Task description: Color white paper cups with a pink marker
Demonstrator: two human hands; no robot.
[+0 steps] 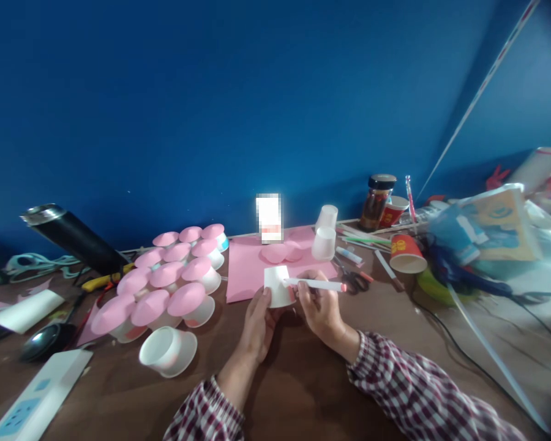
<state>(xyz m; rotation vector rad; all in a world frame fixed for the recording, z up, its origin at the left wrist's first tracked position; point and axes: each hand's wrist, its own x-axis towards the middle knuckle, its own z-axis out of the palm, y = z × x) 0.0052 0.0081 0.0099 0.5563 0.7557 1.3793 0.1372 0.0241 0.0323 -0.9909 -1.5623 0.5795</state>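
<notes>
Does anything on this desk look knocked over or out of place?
Yes: a red cup lies on its side right of the scissors, and a white cup lies tipped near the pink-topped cups. Cables and papers pile untidily at the right.

The left hand (pixel 257 321) grips an inverted white paper cup (pixel 278 285) above the brown wooden desk (pixel 298 386). The right hand (pixel 321 306) holds a white marker pen with a red cap (pixel 316 284), lying crosswise and touching the cup's side. A pink paper sheet (pixel 243 269) lies just behind. Pink-topped white cups (pixel 165 285) stand clustered to the left.
</notes>
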